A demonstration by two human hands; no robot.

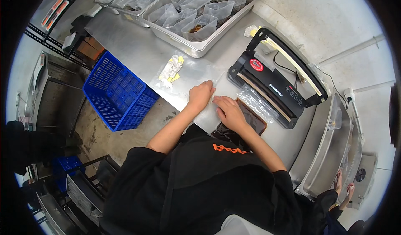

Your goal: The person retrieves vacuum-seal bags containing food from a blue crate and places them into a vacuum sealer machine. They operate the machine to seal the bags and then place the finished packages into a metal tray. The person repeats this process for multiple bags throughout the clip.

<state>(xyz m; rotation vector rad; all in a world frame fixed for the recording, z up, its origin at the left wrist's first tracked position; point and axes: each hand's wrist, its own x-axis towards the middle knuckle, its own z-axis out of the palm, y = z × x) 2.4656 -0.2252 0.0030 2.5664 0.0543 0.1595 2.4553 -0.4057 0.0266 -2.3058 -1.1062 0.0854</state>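
Observation:
My left hand point(201, 94) is at the table's front edge, fingers curled over clear plastic film. Whether it pinches the film cannot be made out. Close on its right, my right hand point(231, 113) is bent over a flat clear pouch point(255, 119) of dark brown contents, partly covering it. The pouch's unfilled clear end point(258, 101) reaches toward a black vacuum sealer point(266, 81), whose lid point(293, 62) is raised. Beyond my left hand, small printed paper slips point(171, 68), some yellow, lie in a pile on clear plastic.
A deep steel tray point(200, 51) at the back holds several upright clear bags with dark food; more trays point(134, 14) adjoin it. A blue plastic crate point(120, 94) stands left of the steel table point(122, 36). At right are a steel basin point(322, 159) and another person's hands point(344, 184).

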